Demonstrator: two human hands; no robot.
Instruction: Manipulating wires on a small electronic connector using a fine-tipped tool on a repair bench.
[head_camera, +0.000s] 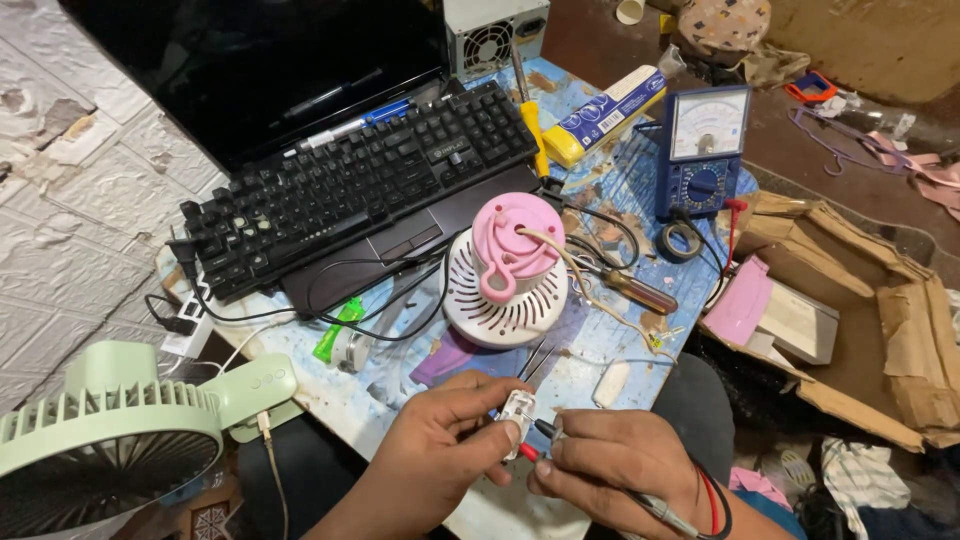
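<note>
So, biggest stuff first, clock directions from the middle of the view:

Worktop (400, 390): blue, scuffed, crowded with gear.
Laptop (250, 60): 11 o'clock, dark screen, a black keyboard (360, 185) lying on top of it.
Green fan (110, 440): 8 o'clock, light green, cable plugged into it.
Cardboard box (880, 340): 3 o'clock, torn open, off the worktop edge.
White-and-pink device (505, 270): dead centre, round white vented base with a pink top, wire coming out.
Multimeter (705, 150): 2 o'clock, blue, analog dial.
Left hand (450, 435): 6 o'clock, fingers pinching the small white part (517, 415) just above the near worktop edge.
Right hand (615, 465): 5 o'clock, fingers pressed together around thin probes (540, 432), red and black tips touching the white part.
Yellow screwdriver (532, 115): 12 o'clock, beside the keyboard.
</note>
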